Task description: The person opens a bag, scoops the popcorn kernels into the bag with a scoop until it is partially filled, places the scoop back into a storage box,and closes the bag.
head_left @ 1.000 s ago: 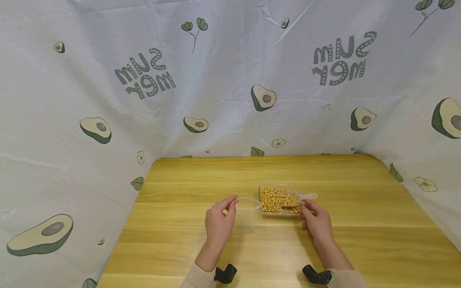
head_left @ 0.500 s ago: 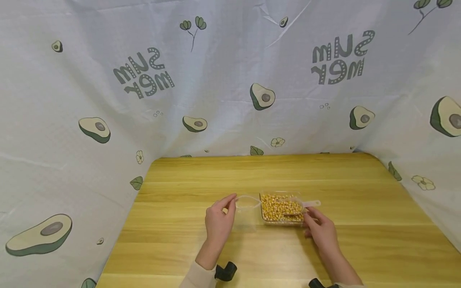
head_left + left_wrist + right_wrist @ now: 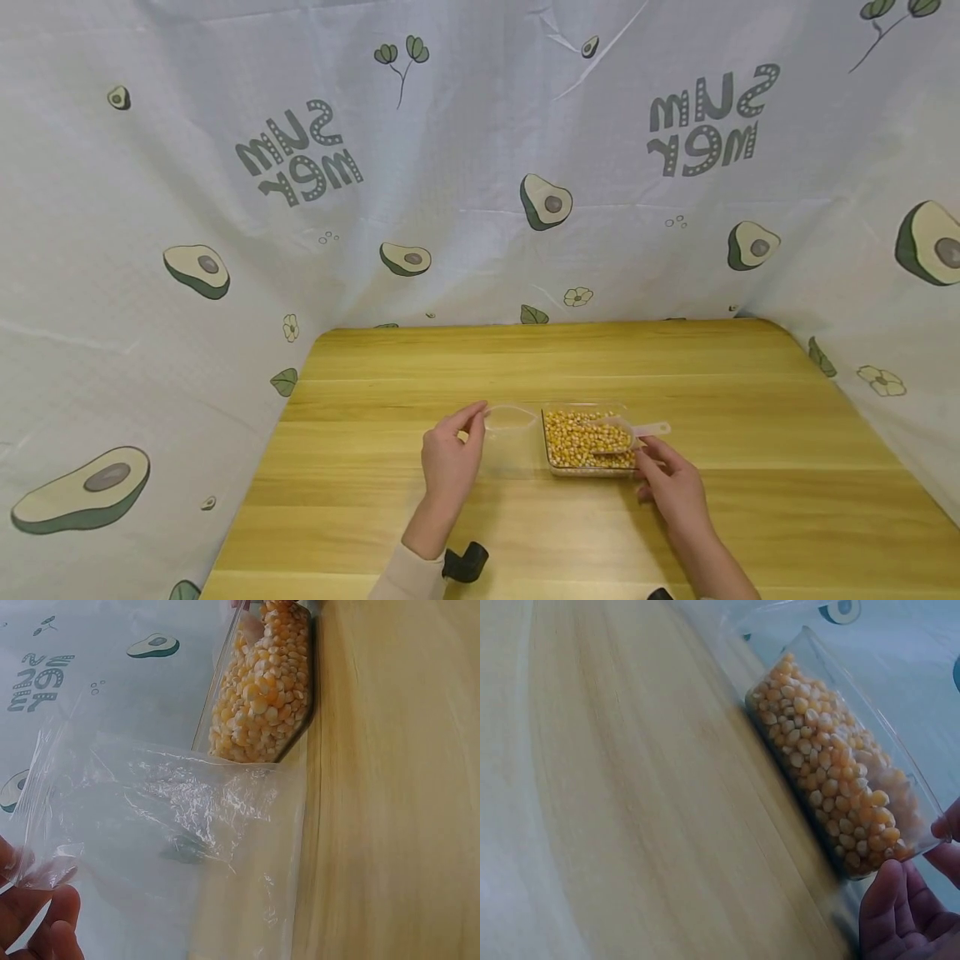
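While the left hand pinches the mouth of a crinkled, filmy bag, the right hand's grip pinches a clear rectangular box just beside it, holding smooth yellow kernels and a translucent scoop, over a wood-grained bench.

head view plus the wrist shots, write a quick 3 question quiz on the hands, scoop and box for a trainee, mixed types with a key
1. Fill the gap: the scoop lies in the clear box on yellow ____ kernels.
2. True or false: the left hand grips the clear box.
3. Choose one. The right hand holds: a) the left sleeve; b) the end of the clear box; c) nothing.

Key
1. corn
2. False: it pinches the see-through bag by its edge.
3. b
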The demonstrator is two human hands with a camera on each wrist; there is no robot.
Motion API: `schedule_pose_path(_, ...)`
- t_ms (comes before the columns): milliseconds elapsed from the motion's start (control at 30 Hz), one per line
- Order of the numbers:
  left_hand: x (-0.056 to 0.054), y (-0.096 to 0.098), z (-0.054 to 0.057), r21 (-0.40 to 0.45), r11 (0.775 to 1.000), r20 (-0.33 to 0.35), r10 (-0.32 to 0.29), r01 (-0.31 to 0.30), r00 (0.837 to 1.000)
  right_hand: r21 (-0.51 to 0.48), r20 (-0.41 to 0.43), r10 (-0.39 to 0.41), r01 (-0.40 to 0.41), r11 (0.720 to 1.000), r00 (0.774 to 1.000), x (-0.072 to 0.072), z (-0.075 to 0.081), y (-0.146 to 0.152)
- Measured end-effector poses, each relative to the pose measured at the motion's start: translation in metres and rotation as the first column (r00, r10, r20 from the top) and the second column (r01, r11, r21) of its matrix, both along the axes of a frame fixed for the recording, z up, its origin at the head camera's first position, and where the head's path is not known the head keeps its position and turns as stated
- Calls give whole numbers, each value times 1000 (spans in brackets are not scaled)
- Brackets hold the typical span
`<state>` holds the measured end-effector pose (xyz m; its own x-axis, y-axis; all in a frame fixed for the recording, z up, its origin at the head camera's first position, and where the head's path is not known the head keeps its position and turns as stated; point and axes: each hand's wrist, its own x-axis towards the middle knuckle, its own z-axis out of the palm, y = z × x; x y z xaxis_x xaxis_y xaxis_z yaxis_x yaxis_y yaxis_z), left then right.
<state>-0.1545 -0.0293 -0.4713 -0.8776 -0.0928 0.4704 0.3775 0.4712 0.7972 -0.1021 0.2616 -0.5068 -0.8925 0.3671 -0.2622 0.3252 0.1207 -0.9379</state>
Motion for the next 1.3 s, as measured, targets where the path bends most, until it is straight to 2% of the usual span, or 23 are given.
schedule_pose_path(267,-3,-7,2,-13,1000,12,20,-20,1000,-14,-6,-15,15,1000,1000,0,0,-1)
schedule_pose_path(633,-5,-8,-3,-2,999,22,38,-38,999,-16,-26,1,-2,1000,1000,1,-1,1)
schedule_pose_path(833,-5,-8,-3,-1,999,27,34,-34,999,-117,-56,-21,14,993,998,-2,3,16)
schedule_pose_path(967,-5,-8,-2,-6,1000,25,26,-26,999,-198,-119,-24,0,980,993,-6,7,29)
schedule_pose_path(1100,-5,-7,-2,-4,1000,18,20,-20,1000,-160,-169,34,-62,985,985,-12,10,37)
schedule_pose_path(1300,-6,-5,-3,0,1000,14,29,-29,999,-61,-191,122,-135,989,974,-16,11,39)
